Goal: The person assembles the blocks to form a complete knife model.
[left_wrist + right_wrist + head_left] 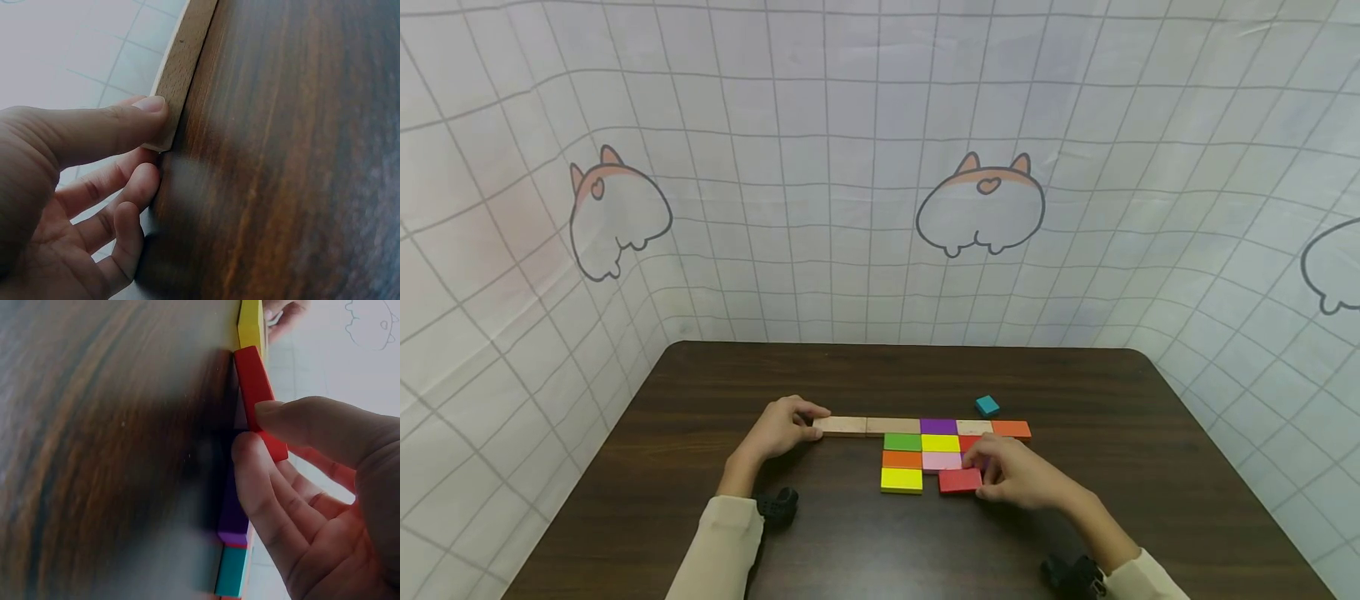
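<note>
My left hand point(782, 427) pinches the left end of a plain wooden block point(841, 426), thumb on its near face in the left wrist view. That block starts a back row that runs right through a second plain block point(892, 426), a purple block point(938, 426), a short plain block and an orange block point(1011, 428). My right hand point(1018, 473) grips a red block point(959, 481) between thumb and fingers. The red block sits slightly askew in front of a pink block point(942, 462), right of a yellow block point(902, 480). In the right wrist view, a purple block point(234, 500) lies beside the fingers.
A loose blue block point(987, 406) lies behind the back row. Green point(902, 442) and orange point(902, 460) blocks stack up the left column. A teal block point(231, 572) shows in the right wrist view. A white grid-patterned curtain point(850, 208) surrounds the dark wooden table point(737, 371).
</note>
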`<state>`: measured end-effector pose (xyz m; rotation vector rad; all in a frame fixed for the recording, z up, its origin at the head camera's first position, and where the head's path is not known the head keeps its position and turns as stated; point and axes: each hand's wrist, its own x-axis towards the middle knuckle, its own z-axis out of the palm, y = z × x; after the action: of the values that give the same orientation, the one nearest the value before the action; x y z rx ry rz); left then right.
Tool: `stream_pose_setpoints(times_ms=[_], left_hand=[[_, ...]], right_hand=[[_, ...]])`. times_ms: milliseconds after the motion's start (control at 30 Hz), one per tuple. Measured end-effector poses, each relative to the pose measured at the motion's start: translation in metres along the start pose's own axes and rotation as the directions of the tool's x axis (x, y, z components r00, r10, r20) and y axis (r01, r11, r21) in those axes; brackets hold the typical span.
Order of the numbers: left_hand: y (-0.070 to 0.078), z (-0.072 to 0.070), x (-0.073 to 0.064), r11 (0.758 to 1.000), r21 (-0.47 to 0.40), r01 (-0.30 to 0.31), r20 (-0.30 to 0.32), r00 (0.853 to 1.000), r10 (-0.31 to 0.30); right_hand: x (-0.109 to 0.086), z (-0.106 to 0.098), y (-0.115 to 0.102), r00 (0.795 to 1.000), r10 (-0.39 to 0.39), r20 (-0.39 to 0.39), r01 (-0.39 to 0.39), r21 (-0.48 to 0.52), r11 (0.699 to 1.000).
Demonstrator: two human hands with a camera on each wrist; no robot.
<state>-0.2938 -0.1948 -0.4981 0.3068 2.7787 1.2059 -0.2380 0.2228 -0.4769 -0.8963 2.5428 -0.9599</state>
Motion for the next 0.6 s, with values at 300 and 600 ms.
stream_pose_setpoints(times_ms=[300, 600], left_hand=[[-0.0018, 0.001, 0.0011, 1.0, -0.001, -0.003, -0.005, 1.0, 0.003], [-0.0007, 0.0002, 0.0003, 1.0, 0.008, -0.008, -0.006, 1.0, 0.009]], right_hand=[[0.0078, 0.005, -0.0051, 1.0, 0.017, -0.023, -0.019, -0.095, 0.995], [0.011, 0.0071, -0.0087, 0.999, 0.012, -0.035, -0.017, -0.131, 0.991]])
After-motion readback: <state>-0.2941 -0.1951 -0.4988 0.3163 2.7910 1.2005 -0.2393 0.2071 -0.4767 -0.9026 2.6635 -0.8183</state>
